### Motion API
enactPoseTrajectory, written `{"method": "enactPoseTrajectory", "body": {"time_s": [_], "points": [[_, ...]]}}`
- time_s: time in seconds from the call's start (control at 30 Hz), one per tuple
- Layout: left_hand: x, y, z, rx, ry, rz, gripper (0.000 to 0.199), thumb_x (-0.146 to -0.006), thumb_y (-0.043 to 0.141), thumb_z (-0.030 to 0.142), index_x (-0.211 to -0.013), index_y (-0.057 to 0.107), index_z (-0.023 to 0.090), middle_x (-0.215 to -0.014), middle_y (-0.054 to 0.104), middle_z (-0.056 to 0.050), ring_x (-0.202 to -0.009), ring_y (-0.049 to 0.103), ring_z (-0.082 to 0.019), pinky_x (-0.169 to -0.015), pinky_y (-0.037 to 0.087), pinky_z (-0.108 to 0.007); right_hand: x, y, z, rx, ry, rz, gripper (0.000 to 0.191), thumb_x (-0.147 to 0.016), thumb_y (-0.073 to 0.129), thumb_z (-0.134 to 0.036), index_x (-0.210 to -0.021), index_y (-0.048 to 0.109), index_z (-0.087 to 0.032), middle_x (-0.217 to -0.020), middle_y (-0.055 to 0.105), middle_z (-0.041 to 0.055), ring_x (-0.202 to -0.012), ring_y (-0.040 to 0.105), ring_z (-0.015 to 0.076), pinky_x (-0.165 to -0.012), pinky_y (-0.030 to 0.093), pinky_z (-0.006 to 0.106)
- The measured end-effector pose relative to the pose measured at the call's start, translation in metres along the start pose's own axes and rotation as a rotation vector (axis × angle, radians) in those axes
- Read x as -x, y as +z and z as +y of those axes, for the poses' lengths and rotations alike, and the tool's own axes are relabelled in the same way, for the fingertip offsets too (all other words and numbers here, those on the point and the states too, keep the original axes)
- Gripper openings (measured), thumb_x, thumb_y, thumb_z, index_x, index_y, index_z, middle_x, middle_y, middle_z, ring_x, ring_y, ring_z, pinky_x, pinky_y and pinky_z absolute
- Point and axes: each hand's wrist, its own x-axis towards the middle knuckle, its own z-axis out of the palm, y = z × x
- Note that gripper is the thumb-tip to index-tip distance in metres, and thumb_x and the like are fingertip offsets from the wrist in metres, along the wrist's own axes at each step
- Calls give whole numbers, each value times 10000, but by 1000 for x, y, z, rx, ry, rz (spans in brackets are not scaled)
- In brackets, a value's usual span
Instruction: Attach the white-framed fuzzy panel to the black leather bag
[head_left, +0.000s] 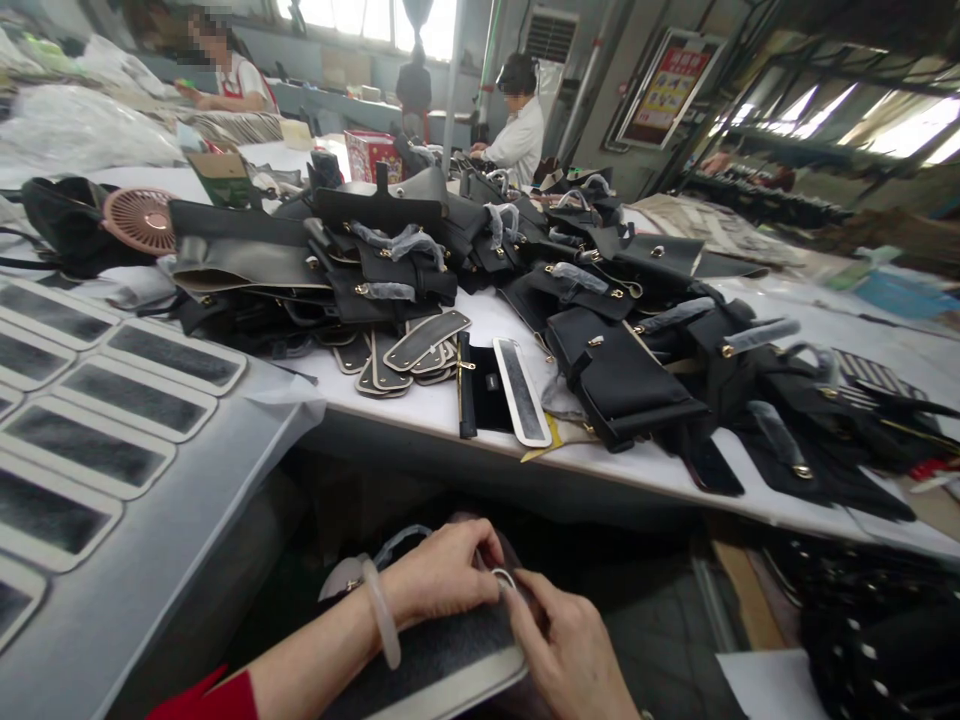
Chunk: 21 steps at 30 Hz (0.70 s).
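Note:
Low in front of me, my left hand (450, 570), with a pale bangle on the wrist, has its fingers curled in a pinch. Facing it, my right hand (570, 640) grips the end of a black panel with a pale border (465, 650). The fingertips of both hands nearly meet at a small pale curved edge (504, 577) on that panel. Dark material lies under and behind the panel, partly a bag with a wrapped handle (405, 535). My fingers hide the exact point of contact.
Black handbags (615, 375) with wrapped handles crowd the white table (420, 420). Several rounded panels (382, 365) and one long bordered panel (521, 390) lie near its edge. More panels fill a sheet (247, 430) at left. A phone (712, 465) lies right; a co-worker (517, 120) works behind.

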Motion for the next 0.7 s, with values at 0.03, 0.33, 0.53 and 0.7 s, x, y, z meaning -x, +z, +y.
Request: {"method": "enactPoseTrajectory", "body": {"time_s": [0.03, 0.33, 0.53, 0.7], "points": [[0, 0, -1, -1, 5, -1, 287, -640, 629, 285, -912, 617, 195, -831, 647, 9, -749, 563, -162, -596, 387, -234, -5, -1, -1, 46, -44, 1, 421, -995, 367, -460, -911, 677, -188, -704, 690, 79, -599, 645, 184, -573, 394, 249], [2, -2, 0, -60, 32, -18, 259, -732, 597, 362, -952, 624, 228, -858, 650, 2, -791, 587, -192, -622, 394, -248, -25, 7, 11, 352, -414, -7, 343, -971, 310, -157, -709, 532, -176, -586, 614, 40, -484, 583, 163, -512, 268, 313], [6, -4, 3, -96, 38, -23, 240, -749, 569, 335, -956, 620, 224, -877, 651, 4, -829, 588, -194, -672, 394, -258, -29, 8, 8, 289, -381, -44, 362, -956, 298, -166, -724, 575, -132, -596, 613, 92, -521, 582, 196, -546, 239, 335], [12, -2, 13, -120, 20, -10, 215, -728, 554, 296, -916, 608, 207, -804, 630, 14, -756, 565, -170, -597, 358, -246, -19, -3, 8, -73, -175, -85, 473, -1006, 336, -371, -670, 579, -143, -579, 548, 22, -520, 497, 121, -536, 285, 277]]}}
